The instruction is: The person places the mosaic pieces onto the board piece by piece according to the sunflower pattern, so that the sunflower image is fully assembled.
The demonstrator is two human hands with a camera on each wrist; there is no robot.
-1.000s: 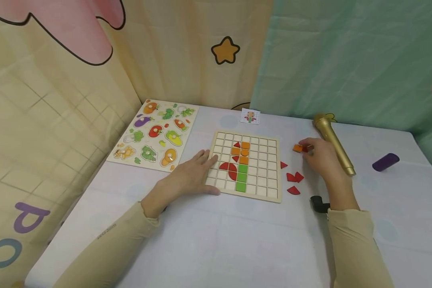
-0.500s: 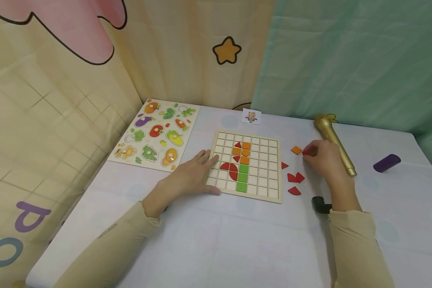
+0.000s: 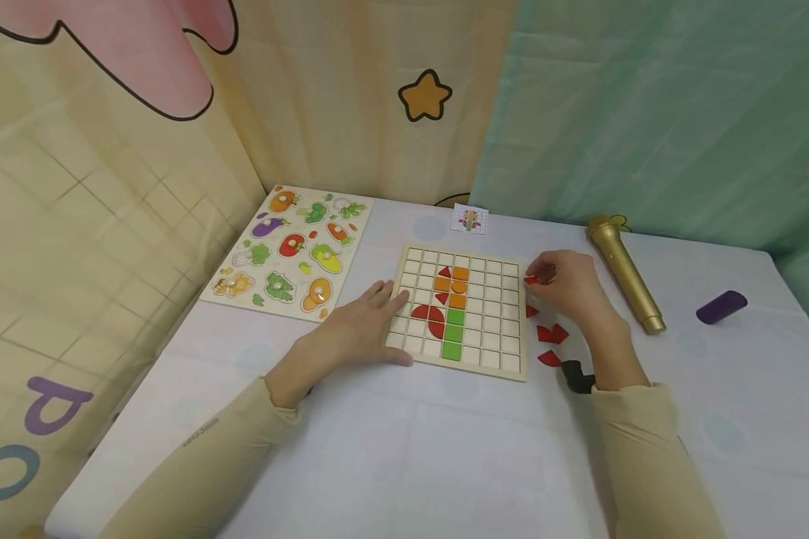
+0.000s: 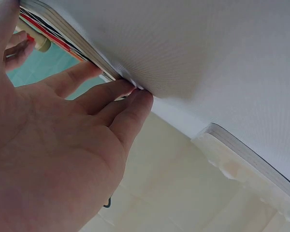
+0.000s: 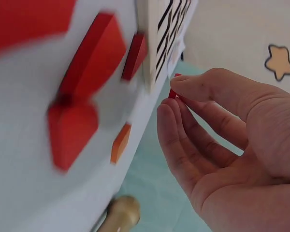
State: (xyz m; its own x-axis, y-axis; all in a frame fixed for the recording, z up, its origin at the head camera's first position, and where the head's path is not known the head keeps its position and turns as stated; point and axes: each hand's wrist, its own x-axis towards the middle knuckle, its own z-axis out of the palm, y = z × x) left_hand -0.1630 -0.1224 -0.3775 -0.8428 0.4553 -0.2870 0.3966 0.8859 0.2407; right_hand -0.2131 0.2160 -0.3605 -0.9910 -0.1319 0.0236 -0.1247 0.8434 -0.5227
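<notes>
My right hand (image 3: 569, 284) pinches a small red piece (image 3: 531, 280) between thumb and fingertips, just off the right edge of the wooden grid board (image 3: 492, 329). In the right wrist view the red piece (image 5: 173, 87) shows as a thin sliver at the thumb tip. Along the board's left edge lies my left hand (image 3: 350, 326), fingers spread and thumb at the front corner. Orange squares (image 3: 460, 273), green squares (image 3: 452, 334) and red pieces (image 3: 436, 320) fill some of the cells. An orange square (image 5: 121, 143) lies on the table, hidden by my right hand in the head view.
Several loose red pieces (image 3: 549, 358) lie right of the board, near a black bent object (image 3: 575, 376). A gold microphone (image 3: 627, 277) and a purple cylinder (image 3: 721, 308) are further right. A vegetable puzzle board (image 3: 290, 254) lies left; a pattern card (image 3: 470, 218) lies behind.
My right hand has moved left from beside the orange square toward the grid board, carrying the red piece. The orange square stayed on the table. My left hand has kept its place.
</notes>
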